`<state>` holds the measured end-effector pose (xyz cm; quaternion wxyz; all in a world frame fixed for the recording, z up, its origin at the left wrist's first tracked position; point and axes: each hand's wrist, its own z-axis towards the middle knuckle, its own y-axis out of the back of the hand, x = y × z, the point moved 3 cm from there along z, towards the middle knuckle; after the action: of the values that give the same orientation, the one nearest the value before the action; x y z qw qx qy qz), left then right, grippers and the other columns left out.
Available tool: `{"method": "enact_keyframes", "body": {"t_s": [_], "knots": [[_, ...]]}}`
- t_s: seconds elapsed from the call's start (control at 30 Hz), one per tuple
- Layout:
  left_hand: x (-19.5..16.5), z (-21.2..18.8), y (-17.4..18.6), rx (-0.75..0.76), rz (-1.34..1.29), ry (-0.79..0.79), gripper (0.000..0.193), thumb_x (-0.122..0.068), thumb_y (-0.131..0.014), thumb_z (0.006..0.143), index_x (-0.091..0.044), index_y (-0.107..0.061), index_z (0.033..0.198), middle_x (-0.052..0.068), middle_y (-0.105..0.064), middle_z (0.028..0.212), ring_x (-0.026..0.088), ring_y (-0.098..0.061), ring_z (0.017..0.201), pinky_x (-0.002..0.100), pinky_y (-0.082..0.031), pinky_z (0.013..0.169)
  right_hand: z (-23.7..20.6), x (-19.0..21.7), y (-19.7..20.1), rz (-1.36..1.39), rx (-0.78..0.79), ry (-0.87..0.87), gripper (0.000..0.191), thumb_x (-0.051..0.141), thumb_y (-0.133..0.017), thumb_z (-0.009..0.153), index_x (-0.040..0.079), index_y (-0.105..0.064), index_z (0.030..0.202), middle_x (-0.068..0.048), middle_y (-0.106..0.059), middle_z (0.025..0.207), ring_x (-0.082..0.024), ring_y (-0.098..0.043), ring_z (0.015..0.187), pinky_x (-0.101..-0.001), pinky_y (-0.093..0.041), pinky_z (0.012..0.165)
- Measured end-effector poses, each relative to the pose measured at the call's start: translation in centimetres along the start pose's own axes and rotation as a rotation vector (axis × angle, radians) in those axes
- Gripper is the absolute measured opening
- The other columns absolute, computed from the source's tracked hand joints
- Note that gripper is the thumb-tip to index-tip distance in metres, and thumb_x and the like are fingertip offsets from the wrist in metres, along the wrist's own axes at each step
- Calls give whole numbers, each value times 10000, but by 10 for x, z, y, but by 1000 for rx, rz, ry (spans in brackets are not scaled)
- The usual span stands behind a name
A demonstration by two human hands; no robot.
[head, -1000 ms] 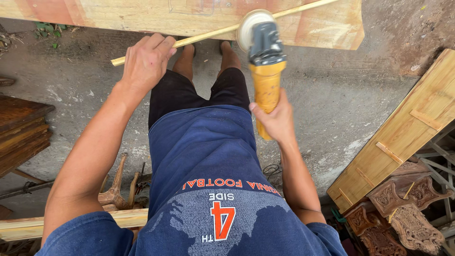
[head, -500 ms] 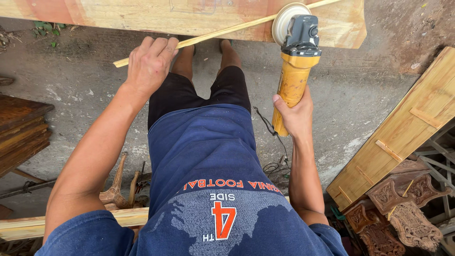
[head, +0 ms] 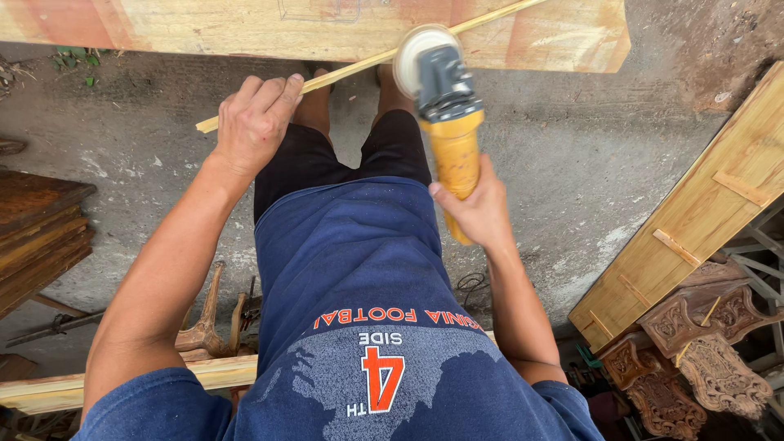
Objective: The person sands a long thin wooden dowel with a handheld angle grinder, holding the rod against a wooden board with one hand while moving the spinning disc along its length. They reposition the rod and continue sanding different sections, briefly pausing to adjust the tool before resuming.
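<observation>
I see the left hand (head: 255, 122) closed over the near end of the thin strip (head: 367, 62) lying against the plank (head: 204, 28), the right hand (head: 478, 214) wrapped around the grinder (head: 445, 106), disc at the strip, sanding looks underway, finish unclear.

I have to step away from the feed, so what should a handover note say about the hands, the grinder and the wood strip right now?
Left hand: closed over the near end of the thin wood strip, holding it down in front of the knees.
Right hand: gripping the yellow body of the angle grinder; its sanding disc sits at the strip, close to the big plank ahead. Whether it touches cannot be told.
Done: strip and grinder are both in hand and brought together.
Left: how far the sanding has got cannot be judged; the strip's far end runs up over the plank.
Nearby: carved wood pieces at right.
</observation>
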<state>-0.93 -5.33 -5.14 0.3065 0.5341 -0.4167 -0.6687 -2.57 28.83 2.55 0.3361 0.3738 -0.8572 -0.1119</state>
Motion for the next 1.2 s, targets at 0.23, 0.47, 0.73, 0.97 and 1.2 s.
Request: {"method": "enact_keyframes", "body": {"t_s": [0.23,0.47,0.73,0.97,1.2], "knots": [[4,-3,4,-28,-1,3,232,-102,-794,986,-66,-733,1206,5,-631,925,189,-606,815,333,-536,615,-5,-4,13,67,-95,49,551,266,-838,827,-11,-564,1217,-156,-736,1038,-202,-723,931,-357,-582,834],[1,1,6,-2,32,16,242,-58,-768,960,-70,-741,1201,7,-617,900,196,-595,810,334,-538,629,-12,12,-33,-61,113,119,645,325,-858,777,1,-559,1249,-171,-741,1022,-301,-743,961,-410,-569,834],[2,-5,3,17,50,3,283,-9,-751,937,-62,-746,1215,12,-632,920,195,-599,827,327,-543,635,13,-16,21,65,-84,64,534,247,-845,839,-3,-565,1218,-145,-749,1035,-225,-745,928,-356,-589,831],[4,-2,8,41,-37,49,280,-73,-808,954,-56,-739,1225,38,-659,965,236,-611,851,378,-544,666,2,-1,-18,63,24,155,614,320,-854,808,0,-561,1243,-156,-761,1010,-236,-768,946,-372,-583,834],[3,-1,15,115,-86,102,272,-63,-790,973,-64,-732,1238,58,-668,991,259,-627,875,403,-548,699,13,-11,2,37,-8,172,627,327,-853,808,-4,-569,1258,-156,-742,1017,-241,-734,936,-376,-571,823]]}}
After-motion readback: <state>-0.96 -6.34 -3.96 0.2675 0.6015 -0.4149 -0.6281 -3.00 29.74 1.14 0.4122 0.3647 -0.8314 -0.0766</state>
